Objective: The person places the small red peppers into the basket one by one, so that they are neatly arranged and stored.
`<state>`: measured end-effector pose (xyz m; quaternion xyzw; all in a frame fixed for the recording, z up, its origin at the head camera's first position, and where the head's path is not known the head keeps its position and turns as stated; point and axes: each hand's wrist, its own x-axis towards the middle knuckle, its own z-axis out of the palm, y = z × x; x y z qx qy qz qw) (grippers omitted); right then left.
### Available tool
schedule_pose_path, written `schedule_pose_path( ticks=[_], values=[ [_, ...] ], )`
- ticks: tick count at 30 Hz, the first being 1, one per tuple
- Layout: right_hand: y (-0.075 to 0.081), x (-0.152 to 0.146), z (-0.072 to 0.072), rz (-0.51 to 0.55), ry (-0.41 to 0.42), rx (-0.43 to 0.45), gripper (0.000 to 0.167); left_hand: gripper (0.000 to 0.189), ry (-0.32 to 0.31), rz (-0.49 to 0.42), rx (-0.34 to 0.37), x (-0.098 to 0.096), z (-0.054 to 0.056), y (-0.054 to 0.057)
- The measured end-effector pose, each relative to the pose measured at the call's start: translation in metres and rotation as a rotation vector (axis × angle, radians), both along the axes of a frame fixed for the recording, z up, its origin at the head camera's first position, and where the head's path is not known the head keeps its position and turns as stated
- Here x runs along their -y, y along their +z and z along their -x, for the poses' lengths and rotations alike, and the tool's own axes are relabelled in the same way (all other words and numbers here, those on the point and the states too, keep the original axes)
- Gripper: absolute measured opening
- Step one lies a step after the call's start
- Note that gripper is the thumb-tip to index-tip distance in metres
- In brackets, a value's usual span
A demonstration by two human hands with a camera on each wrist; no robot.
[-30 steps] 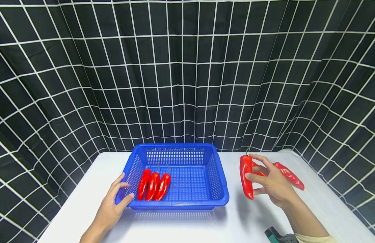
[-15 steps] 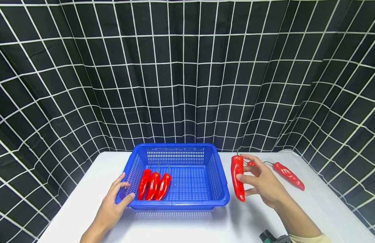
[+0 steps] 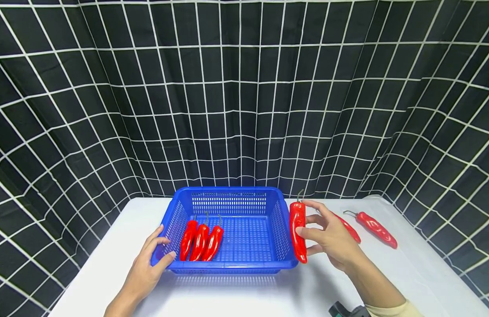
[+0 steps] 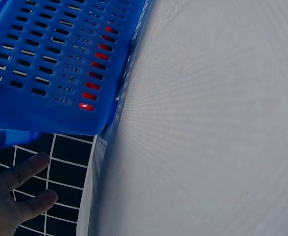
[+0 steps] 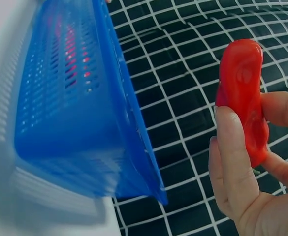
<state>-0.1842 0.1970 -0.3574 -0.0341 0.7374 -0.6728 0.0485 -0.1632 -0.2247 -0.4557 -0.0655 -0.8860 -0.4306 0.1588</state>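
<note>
In the head view my right hand [image 3: 327,237] pinches a glossy red pepper [image 3: 297,231] between thumb and fingers. The pepper stands nearly upright, green stem up, overlapping the right rim of the blue plastic basket [image 3: 244,265]. The right wrist view shows the held pepper [image 5: 242,83] from its tip end, with the basket wall [image 5: 84,123] to the left. My left hand [image 3: 145,264] rests at the basket's front left corner, thumb on the rim. Its fingers [image 4: 28,169] look straight and spread in the left wrist view. Several red peppers [image 3: 200,242] lie side by side in the basket's left part.
To the right on the white table [image 3: 228,299] lie a red pepper [image 3: 374,229] and another pepper [image 3: 350,230], partly hidden behind my right hand. A black curtain with white grid lines [image 3: 244,110] hangs behind and along both sides.
My right hand has carried its pepper left, from over the table to the basket's right rim. A pepper behind that hand shows more now. The left hand has stayed put.
</note>
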Motion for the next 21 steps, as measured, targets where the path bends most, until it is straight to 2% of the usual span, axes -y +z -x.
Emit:
schedule_pose_path(
  ticks=[21],
  values=[
    [-0.006, 0.036, 0.008, 0.031, 0.024, 0.001, 0.072, 0.025, -0.009, -0.009, -0.005, 0.0, 0.0, 0.0]
  ],
)
